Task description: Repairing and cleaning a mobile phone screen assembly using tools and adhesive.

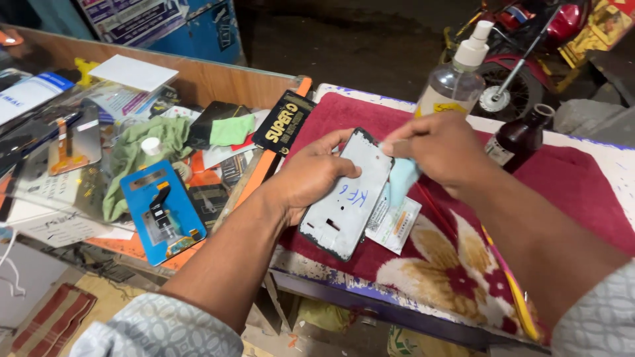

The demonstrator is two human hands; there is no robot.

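My left hand [314,175] grips a phone frame [345,201], white inside with a black rim and blue handwriting, tilted over a red floral cloth [569,192]. My right hand [440,147] pinches a light blue wipe [399,182] against the frame's upper right edge. A small white printed packet [393,225] lies on the cloth just under the frame.
A clear spray bottle [456,76] and a dark brown bottle [519,139] stand behind my right hand. To the left lie a green cloth [142,155], a blue packaged part [162,211], a black box [284,122] and several papers. A motorbike [529,39] is parked beyond.
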